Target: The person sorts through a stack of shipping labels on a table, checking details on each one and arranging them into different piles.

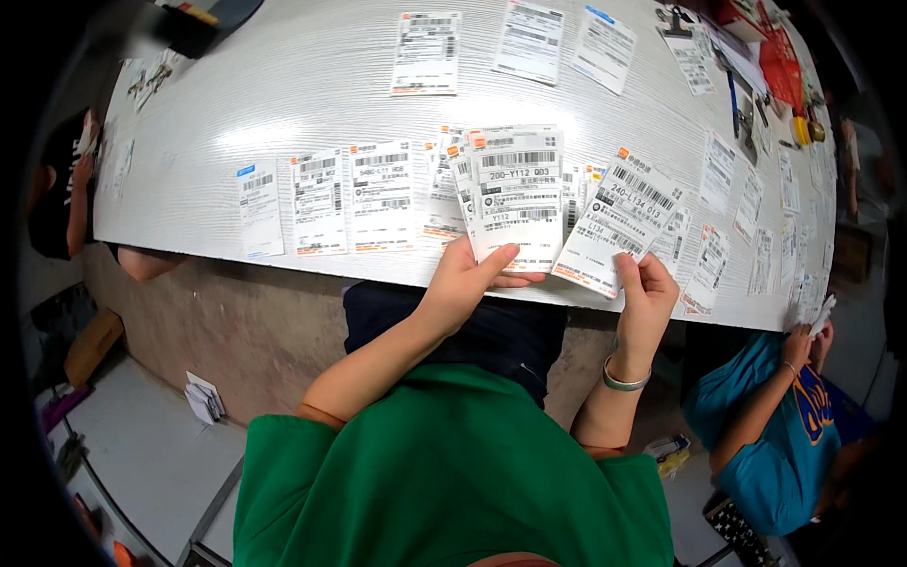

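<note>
My left hand (472, 280) is closed on a stack of shipping labels (518, 227), white slips with barcodes and orange corners, thumb on the front. In my right hand (646, 283), thumb and fingers pinch one shipping label (631, 203) by its lower right corner. It tilts to the right, just beside the stack. Both are held above the near edge of the white table (321, 104). Behind my hands lie more labels, partly hidden. To the left, a row holds a blue-cornered label (260, 208) and two orange-cornered labels (318, 217) (382, 213).
Along the far side lie three labels (427, 57). Several more labels (716, 180) spread to the right, near a red basket (780, 66), a black clip (675, 21) and a yellow tape roll (803, 130). A co-worker in teal (765, 435) sits at right; another person (66, 189) is at left.
</note>
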A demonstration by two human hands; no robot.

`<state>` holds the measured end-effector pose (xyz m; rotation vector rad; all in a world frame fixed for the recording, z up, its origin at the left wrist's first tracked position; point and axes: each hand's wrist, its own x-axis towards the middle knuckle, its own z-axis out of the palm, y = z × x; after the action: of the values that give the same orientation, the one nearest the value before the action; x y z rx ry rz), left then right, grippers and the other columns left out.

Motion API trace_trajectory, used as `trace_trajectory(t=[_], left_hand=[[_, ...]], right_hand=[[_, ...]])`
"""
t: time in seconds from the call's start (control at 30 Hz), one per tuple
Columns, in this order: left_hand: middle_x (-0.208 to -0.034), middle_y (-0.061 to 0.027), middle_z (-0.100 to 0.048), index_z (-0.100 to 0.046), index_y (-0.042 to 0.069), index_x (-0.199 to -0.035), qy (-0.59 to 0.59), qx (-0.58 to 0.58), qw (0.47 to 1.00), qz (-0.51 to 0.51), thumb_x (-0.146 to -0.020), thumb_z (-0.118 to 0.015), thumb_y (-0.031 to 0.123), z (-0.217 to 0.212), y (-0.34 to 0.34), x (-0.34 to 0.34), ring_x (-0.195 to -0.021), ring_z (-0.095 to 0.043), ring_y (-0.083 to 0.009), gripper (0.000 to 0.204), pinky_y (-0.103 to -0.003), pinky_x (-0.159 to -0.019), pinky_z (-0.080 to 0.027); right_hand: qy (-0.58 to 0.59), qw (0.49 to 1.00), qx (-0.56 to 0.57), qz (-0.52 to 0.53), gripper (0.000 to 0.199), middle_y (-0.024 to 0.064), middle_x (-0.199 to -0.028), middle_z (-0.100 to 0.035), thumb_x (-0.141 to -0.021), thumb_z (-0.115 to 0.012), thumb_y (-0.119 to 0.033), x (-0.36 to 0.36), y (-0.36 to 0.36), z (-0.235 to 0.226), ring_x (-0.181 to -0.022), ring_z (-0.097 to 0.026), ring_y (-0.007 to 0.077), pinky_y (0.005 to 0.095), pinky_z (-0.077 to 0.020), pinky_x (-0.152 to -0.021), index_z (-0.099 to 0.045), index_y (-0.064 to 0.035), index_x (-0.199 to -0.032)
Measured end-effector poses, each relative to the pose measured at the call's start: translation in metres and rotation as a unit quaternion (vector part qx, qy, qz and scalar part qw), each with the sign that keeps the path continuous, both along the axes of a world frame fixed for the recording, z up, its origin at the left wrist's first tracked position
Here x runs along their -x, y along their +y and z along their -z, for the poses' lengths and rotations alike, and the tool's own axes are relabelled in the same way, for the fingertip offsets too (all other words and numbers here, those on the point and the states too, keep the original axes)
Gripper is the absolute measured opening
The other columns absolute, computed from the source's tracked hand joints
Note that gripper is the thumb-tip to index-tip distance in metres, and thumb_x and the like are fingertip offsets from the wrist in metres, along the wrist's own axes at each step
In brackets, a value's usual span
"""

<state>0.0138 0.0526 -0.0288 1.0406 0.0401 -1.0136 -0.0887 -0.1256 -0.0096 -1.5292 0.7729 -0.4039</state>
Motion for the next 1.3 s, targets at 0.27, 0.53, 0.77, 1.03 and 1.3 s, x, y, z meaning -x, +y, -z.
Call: trace_trajectory(t=[0.27, 0.53, 0.77, 1.03, 1.3], left_hand=[[-0.104, -0.0156, -0.057, -0.045, -0.010, -0.111, -0.049, -0.021, 0.971, -0.234, -0.086, -0.051, 0.005, 0.000, 0.060, -0.013, -0.088, -0.060, -0.0205, 0.030, -0.030, -0.071, -0.055], [-0.102, -0.0166, -0.057, -0.044, -0.009, -0.112, -0.247, -0.110, 0.770, -0.578, -0.087, -0.049, 0.003, -0.015, 0.226, -0.061, -0.084, -0.062, -0.0194, 0.028, -0.023, -0.066, -0.056], [-0.105, -0.0168, -0.056, -0.041, -0.007, -0.117, -0.249, -0.102, 0.771, -0.578, -0.088, -0.047, 0.002, -0.008, 0.244, -0.053, -0.087, -0.062, -0.0197, 0.031, -0.023, -0.068, -0.056], [-0.101, -0.0168, -0.057, -0.042, -0.010, -0.113, -0.184, -0.094, 0.830, -0.518, -0.087, -0.047, 0.002, -0.001, 0.215, -0.039, -0.083, -0.062, -0.0188, 0.029, -0.024, -0.066, -0.057], [-0.102, -0.0145, -0.058, -0.047, -0.009, -0.109, -0.157, -0.104, 0.875, -0.447, -0.084, -0.052, 0.000, 0.002, 0.202, -0.032, -0.086, -0.060, -0.0180, 0.028, -0.027, -0.073, -0.052]], right_hand=[[0.003, 0.999, -0.008, -0.034, 0.011, -0.0022, -0.061, -0.052, -0.083, -0.059, -0.007, -0.021, 0.036, -0.001, -0.049, -0.040, 0.0020, 0.0164, -0.0285, -0.042, -0.058, 0.0013, -0.075], [0.030, 0.994, 0.006, -0.109, 0.018, -0.0043, -0.058, -0.048, -0.082, -0.060, -0.006, -0.049, 0.059, 0.007, -0.050, -0.037, 0.0005, 0.0161, -0.0257, -0.044, -0.052, -0.0012, -0.067], [0.057, 0.936, 0.160, -0.309, 0.032, -0.0011, -0.047, -0.037, -0.077, -0.067, -0.016, -0.113, 0.147, -0.001, -0.044, -0.032, 0.0069, 0.0235, -0.0252, -0.042, -0.045, -0.0029, -0.058], [0.026, 0.806, 0.492, -0.328, 0.024, 0.0042, -0.053, -0.050, -0.073, -0.063, -0.024, -0.158, 0.209, 0.027, -0.047, -0.051, 0.0220, 0.0327, -0.0385, -0.043, -0.048, -0.0085, -0.062], [0.009, 0.905, 0.278, -0.323, 0.020, 0.0023, -0.052, -0.046, -0.073, -0.067, -0.014, -0.120, 0.165, 0.006, -0.045, -0.045, 0.0138, 0.0251, -0.0358, -0.044, -0.050, -0.0060, -0.067]])
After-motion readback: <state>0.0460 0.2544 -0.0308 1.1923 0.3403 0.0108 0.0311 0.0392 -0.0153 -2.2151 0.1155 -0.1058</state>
